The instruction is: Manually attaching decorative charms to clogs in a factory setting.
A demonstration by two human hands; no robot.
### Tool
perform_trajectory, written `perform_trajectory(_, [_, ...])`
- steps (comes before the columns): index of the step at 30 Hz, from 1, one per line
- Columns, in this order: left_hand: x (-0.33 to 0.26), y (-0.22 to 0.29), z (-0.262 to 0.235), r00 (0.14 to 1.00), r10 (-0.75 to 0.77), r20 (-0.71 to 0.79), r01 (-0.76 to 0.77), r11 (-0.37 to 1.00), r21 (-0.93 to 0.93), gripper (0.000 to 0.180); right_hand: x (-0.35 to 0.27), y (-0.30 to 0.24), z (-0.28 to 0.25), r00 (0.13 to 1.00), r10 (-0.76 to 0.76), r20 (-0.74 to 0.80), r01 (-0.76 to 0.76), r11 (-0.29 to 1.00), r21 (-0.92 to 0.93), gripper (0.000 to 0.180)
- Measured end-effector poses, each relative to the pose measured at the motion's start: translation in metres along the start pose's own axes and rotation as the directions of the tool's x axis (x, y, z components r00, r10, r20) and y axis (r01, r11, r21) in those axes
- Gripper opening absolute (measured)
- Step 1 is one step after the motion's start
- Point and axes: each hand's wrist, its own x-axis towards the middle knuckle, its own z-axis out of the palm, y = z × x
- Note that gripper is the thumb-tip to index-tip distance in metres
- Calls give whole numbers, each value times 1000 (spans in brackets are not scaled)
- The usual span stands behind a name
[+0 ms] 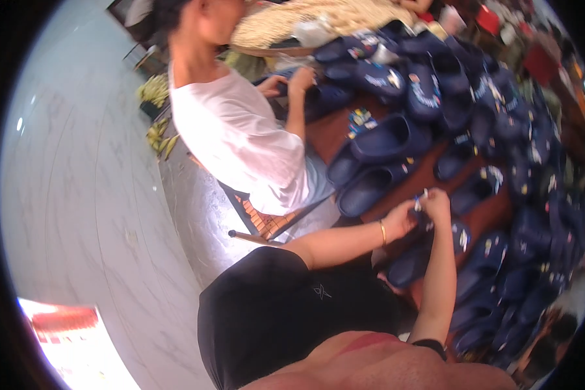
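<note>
A small white-and-blue piece (418, 203) is held up between the right hand (439, 203) and the left hand (400, 221), above the near side of the brown bench (429, 174) and over a navy clog (407, 265). The fingers of the right hand appear clamped on the piece; whether those of the left are closed on it too or only rest against it cannot be told. The piece is judged to be very light and easily dropped, so it is best pinched at its edge by the fingertips. The clog, probably moulded foam, is likely light, springy and hard to damage; it can be taken by the heel rim or steadied across the toe. Its upper is partly covered by the hands and right forearm, and the decorations (461, 238) toward its right end are too blurred to be told apart. The exact shape of the held piece is hidden by the fingers. On the far left, a clog is handled by a co-worker in a pale top (240, 140), but the grip is poorly seen. Toward the right rim, the piled clogs (533, 234) are bent, overlapped and blurred.
</note>
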Motion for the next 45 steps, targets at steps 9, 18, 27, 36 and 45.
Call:
perform_trajectory(9, [10,1,7,993,-50,-105,48,999,-21,16,14,-42,-16,963,219,158,-133,894,-429,29])
perform_trajectory(18, [11,3,7,998,-14,62,17,999,-37,15,10,-22,12,996,-47,-73,9,891,-453,19])
perform_trajectory(27, [9,5,1,1000,-1,-15,1,1000,30,16,22,-26,4,995,90,33,-73,932,-354,22])
perform_trajectory(36, [9,-4,-3,997,45,-69,-40,997,67,19,15,-16,7,973,204,106,-161,934,-319,33])
perform_trajectory(45, [2,-6,19,994,-53,96,56,998,-24,23,-91,20,6,878,89,-471,59,955,290,44])
